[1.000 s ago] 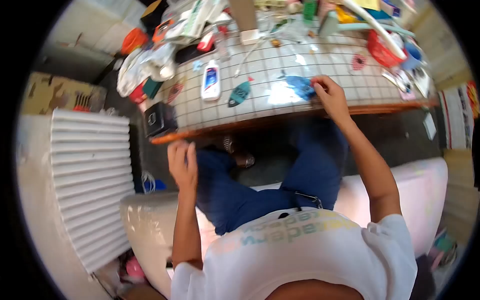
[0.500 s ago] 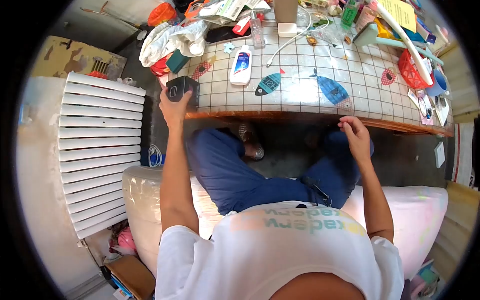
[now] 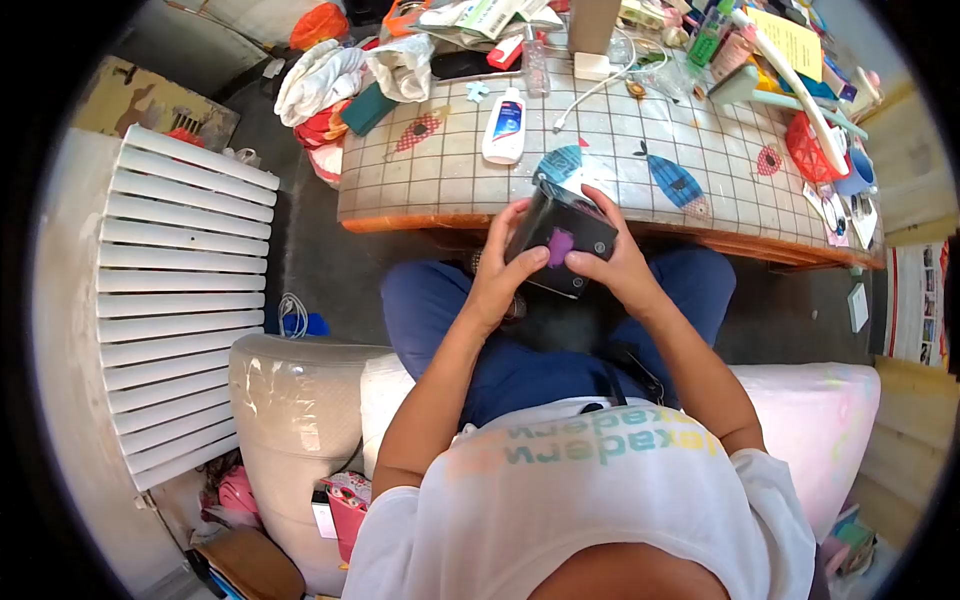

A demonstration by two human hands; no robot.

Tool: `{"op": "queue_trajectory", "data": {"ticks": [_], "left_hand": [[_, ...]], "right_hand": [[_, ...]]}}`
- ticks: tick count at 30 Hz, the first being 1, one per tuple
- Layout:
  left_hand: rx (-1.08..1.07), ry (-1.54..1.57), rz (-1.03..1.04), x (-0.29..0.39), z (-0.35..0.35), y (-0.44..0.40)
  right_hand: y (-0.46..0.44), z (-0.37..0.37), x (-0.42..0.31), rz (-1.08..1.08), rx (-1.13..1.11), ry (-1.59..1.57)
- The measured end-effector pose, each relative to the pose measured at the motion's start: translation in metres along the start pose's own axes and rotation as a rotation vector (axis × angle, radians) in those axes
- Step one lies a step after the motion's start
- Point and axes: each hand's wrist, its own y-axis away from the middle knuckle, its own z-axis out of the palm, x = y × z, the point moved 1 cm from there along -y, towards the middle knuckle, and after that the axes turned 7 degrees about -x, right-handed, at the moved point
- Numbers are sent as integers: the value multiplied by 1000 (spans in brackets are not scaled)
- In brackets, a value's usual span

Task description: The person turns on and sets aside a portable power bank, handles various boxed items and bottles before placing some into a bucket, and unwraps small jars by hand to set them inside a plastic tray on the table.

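A black box (image 3: 580,230) with a purple shape on its face is held tilted between my two hands, over my lap at the table's front edge. My left hand (image 3: 505,265) grips its left side, thumb lying on the face. On the other side my right hand (image 3: 625,260) holds it, thumb near the purple shape and fingers around the far edge. Just beyond the box, on the table (image 3: 390,190), a white bottle (image 3: 505,128) with a blue label stands or lies; I cannot tell which.
White cloth (image 3: 325,85) and a dark green box (image 3: 368,108) sit at the table's left. A white cable (image 3: 590,98) trails across the back. To the right are a red basket (image 3: 808,150) and a blue cup (image 3: 857,172). A white radiator (image 3: 185,310) is along the left wall.
The black box has left the table's left corner and is now in front of me. My left hand brought it rightward; my right hand has moved in and taken hold too.
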Motion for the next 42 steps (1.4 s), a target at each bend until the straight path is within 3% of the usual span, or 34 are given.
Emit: {"op": "queue_trajectory", "data": {"ticks": [6,9,11,15,17,18,21,22,25,26,29,30,33,34,37,39,41,42], "left_hand": [[-124,-6,-58,-4,-1,-1],[-80,-112,-83,-5,-1,-5],[-89,-398,44,-19,-21,-15],[100,-883,208,-11,-40,-33],[165,-964,281,-9,-49,-57],[229,-1119,336,-12,-51,-69],[353,-1173,361,-28,-60,-107],[380,-1265,356,-34,-64,-121],[336,-1332,175,-32,-64,-144],[341,-1325,109,-32,-64,-150],[373,-1363,169,-33,-68,-154],[383,-1299,205,-32,-69,-151],[447,-592,32,-23,-63,-131],[424,-383,-23,-25,-64,-126],[379,-210,-136,-11,-24,-96],[234,-324,-70,-17,2,-87],[143,-355,7,-27,29,-86],[116,-402,79,-29,42,-87]], "right_hand": [[1,-2,-12,-35,129,69],[-1,-8,-7,-56,187,181],[-4,-21,-5,-115,345,179],[-21,-106,8,-253,723,152],[-22,-135,0,-263,835,278],[-23,-140,-1,-296,954,529],[-14,-175,-6,-195,917,696],[-13,-184,-7,-300,962,790],[0,-191,-8,-353,982,663],[9,-190,-12,-223,990,601],[25,-216,13,-316,1031,301],[33,-219,17,-239,888,398],[39,-226,33,-160,1034,696],[36,-230,36,-219,1106,706],[26,-191,-4,-369,1206,915],[17,-163,-18,-412,1006,746],[8,-122,-24,-418,790,811],[1,-104,-26,-404,765,1004]]}}
